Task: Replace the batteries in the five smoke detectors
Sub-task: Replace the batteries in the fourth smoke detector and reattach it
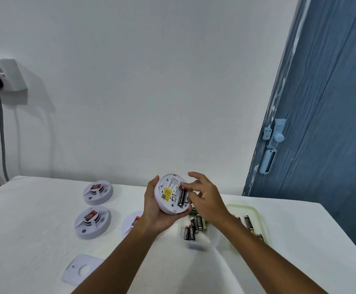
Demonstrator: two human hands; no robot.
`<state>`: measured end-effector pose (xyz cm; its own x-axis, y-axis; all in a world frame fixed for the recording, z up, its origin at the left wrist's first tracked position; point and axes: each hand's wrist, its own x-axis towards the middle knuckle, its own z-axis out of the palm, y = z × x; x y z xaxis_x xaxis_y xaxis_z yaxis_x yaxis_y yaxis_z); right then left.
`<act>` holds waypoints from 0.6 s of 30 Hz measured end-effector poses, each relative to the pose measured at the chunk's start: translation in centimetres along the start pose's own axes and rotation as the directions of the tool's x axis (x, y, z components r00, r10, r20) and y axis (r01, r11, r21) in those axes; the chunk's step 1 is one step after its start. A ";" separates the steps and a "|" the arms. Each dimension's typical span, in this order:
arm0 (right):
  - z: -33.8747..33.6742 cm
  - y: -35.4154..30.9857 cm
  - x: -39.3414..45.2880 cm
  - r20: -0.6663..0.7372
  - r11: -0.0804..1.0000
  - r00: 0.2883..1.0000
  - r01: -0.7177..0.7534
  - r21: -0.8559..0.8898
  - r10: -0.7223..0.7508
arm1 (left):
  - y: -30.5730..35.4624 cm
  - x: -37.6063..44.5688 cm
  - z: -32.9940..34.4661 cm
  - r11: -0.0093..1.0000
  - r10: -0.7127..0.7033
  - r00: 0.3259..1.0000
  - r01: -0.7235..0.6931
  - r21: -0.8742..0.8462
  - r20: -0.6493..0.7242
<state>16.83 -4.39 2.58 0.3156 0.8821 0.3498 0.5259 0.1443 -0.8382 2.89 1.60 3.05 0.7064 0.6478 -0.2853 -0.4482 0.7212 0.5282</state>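
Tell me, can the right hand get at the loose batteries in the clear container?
Probably yes: the right hand, now at the detector, is close above the loose batteries; the clear container is open and nothing lies between.

Detector shell (168, 196): smooth matt white plastic. Batteries (199, 222): glossy black wrap. Tabletop (34, 230): matt white cloth. Tray (255, 211): translucent plastic. Door (332, 102): rough blue-painted wood.
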 end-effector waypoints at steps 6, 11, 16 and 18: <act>0.2 1.4 -1.7 0.067 0.989 0.992 0.112 -0.094 -0.106 | -0.1 -0.2 -0.4 1.000 0.005 1.000 -0.005 0.012 -0.015; 0.0 1.6 -2.4 0.106 0.912 0.955 0.296 -0.285 -0.277 | -0.1 -0.3 -0.2 1.000 0.007 1.000 -0.007 0.009 -0.001; -0.6 2.1 -2.0 0.178 0.860 0.946 0.320 -0.398 -0.270 | 0.1 -0.2 -0.6 1.000 0.003 1.000 -0.002 0.026 -0.031; -0.8 2.3 -1.9 0.202 0.941 0.971 0.183 -0.284 -0.128 | 0.2 -0.3 -0.9 1.000 -0.009 0.999 0.009 0.014 -0.048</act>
<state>18.08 -6.12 0.30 0.0797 0.9286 0.3625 0.7773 0.1698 -0.6058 2.08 1.76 2.54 0.6830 0.6526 -0.3281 -0.4338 0.7238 0.5367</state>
